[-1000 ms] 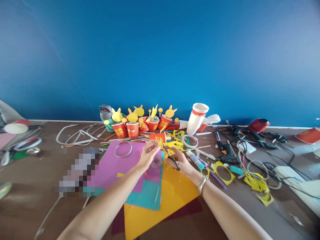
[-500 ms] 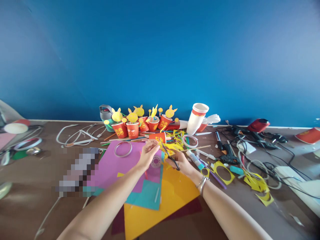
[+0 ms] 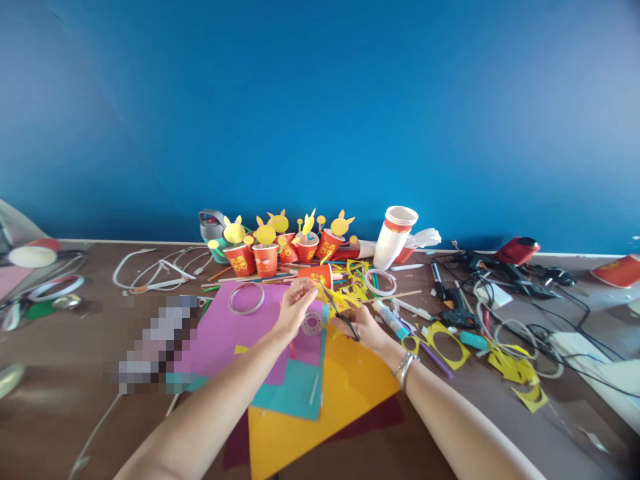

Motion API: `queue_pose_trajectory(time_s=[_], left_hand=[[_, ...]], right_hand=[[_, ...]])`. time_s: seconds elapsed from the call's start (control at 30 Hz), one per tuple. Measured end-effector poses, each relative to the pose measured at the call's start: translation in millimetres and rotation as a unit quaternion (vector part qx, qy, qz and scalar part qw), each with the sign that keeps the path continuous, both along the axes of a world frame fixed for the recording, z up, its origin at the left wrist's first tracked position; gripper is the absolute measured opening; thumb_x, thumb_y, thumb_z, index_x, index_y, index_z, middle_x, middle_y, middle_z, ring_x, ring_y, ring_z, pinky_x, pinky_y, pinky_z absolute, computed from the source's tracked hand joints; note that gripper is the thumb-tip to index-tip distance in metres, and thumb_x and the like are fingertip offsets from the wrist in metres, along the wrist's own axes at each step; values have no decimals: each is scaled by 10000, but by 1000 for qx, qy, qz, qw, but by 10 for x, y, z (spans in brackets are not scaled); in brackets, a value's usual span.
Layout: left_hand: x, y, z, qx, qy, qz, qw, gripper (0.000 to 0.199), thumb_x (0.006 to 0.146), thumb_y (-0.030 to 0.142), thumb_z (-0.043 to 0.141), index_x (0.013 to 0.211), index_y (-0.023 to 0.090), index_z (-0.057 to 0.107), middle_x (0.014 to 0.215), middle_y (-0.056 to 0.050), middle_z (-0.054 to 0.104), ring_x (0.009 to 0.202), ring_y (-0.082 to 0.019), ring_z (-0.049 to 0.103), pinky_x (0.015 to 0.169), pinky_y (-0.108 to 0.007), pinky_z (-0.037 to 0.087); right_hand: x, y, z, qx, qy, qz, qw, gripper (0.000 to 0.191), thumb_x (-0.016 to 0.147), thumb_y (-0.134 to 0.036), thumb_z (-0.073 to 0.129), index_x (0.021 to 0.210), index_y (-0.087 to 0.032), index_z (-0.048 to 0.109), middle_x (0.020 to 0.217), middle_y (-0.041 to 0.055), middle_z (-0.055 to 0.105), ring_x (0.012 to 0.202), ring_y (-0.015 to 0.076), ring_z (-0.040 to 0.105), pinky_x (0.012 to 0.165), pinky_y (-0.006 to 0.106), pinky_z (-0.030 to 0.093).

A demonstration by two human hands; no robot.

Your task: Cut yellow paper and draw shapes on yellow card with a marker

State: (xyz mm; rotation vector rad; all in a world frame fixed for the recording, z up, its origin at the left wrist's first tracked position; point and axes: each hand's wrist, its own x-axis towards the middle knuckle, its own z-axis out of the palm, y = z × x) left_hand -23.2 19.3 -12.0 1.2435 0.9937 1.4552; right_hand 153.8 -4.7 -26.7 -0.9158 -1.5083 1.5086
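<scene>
Scissors, handling: the scissors [image 3: 332, 299] are probably light, stiff and hard to break, with the handle loops the safe hold and the blades best avoided.
Scissors, look: slim and dark, with a black loop handle.
Scissors, place: between the hands, tips toward a tipped red cup [image 3: 316, 272].
Right hand [image 3: 365, 327]: fingers curled around the handle.
Left hand [image 3: 297, 307]: fingertips pinched together; anything between them is too small to tell.
</scene>
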Motion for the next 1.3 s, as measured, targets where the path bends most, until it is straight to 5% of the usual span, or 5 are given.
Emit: queue_pose_trajectory(time_s=[0.53,0.83,1.3], left_hand=[[10,-22,9,-12,7,-11,1000,270,740,434,672,675,175,631,920,-30,566,744,-129,520,645,-240,414],[41,-36,-34,-2,41,-50,998,238,738,396,687,649,176,675,1041,-55,548,1012,-217,492,856,-306,402],[45,-26,-26,0,53,-69,996,239,751,385,674,647,170,664,997,-53,549,982,-199,497,845,-296,390]], right_hand=[[-16,14,-107,-50,57,-9,997,725,665,-352,794,1259,-183,415,530,-93,403,451,62,329,401,162,320],[-93,-61,64,-23,70,-18,997,573,642,-339,811,1108,-185,515,692,-25,515,533,75,429,465,181,376],[-117,-76,175,13,74,-22,997,510,673,-379,787,1071,-174,542,704,-5,523,521,69,379,456,180,336]])
